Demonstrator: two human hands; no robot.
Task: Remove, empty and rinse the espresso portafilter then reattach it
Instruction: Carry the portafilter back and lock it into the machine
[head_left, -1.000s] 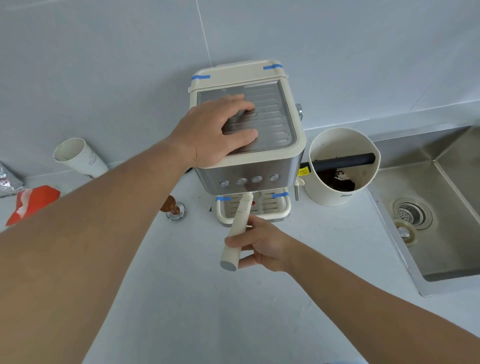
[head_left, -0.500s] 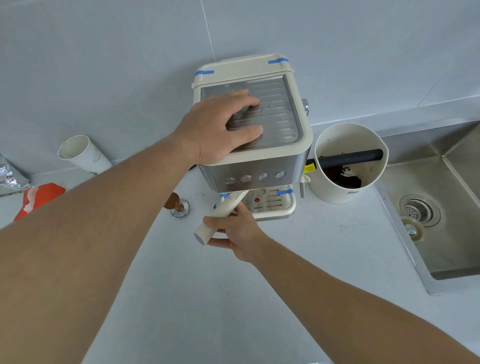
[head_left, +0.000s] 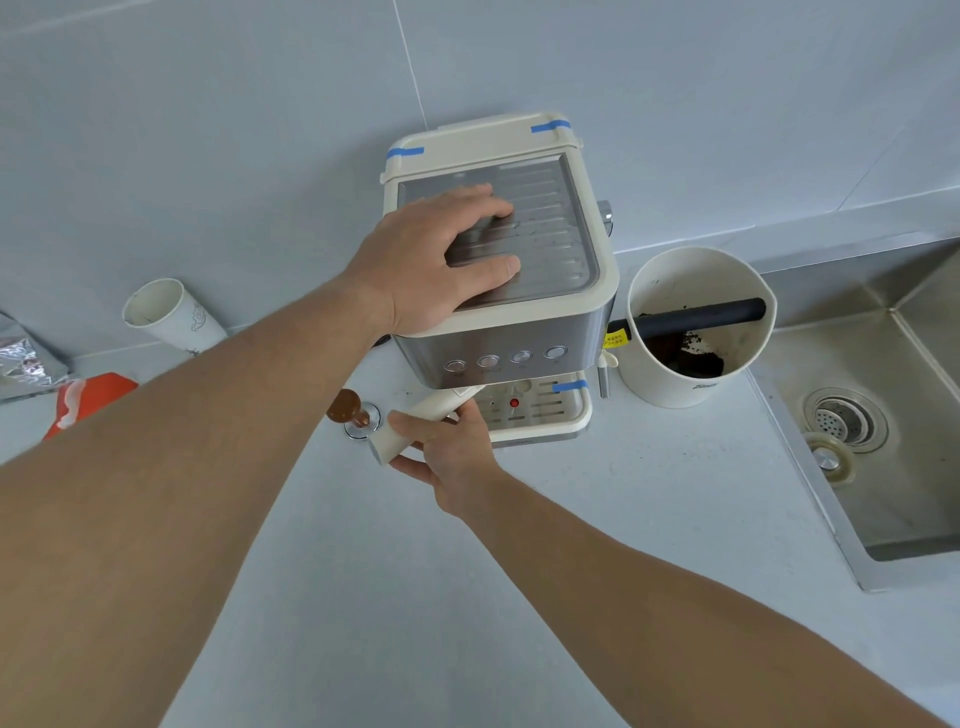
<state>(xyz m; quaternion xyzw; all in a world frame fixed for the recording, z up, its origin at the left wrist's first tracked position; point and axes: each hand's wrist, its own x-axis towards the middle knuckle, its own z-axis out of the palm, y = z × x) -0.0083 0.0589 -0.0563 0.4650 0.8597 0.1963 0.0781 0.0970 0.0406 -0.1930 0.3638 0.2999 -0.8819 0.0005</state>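
A cream and steel espresso machine (head_left: 540, 332) stands against the back wall. My left hand (head_left: 431, 260) lies flat on its ribbed top, fingers spread, holding nothing. The portafilter's cream handle (head_left: 415, 421) sticks out from under the machine's front, angled toward the front left; its basket end is hidden beneath the machine. My right hand (head_left: 452, 447) is wrapped around that handle from the right.
A cream knock box (head_left: 691, 384) with a black bar and dark coffee grounds stands right of the machine. A steel sink (head_left: 883, 467) with a drain lies at far right. A wooden-handled tamper (head_left: 353, 410), a paper cup (head_left: 166, 317) and orange packet (head_left: 83, 400) sit left.
My right hand has swung the portafilter handle from pointing nearly straight toward me to pointing front left. My left hand has stayed pressed on the machine's top.
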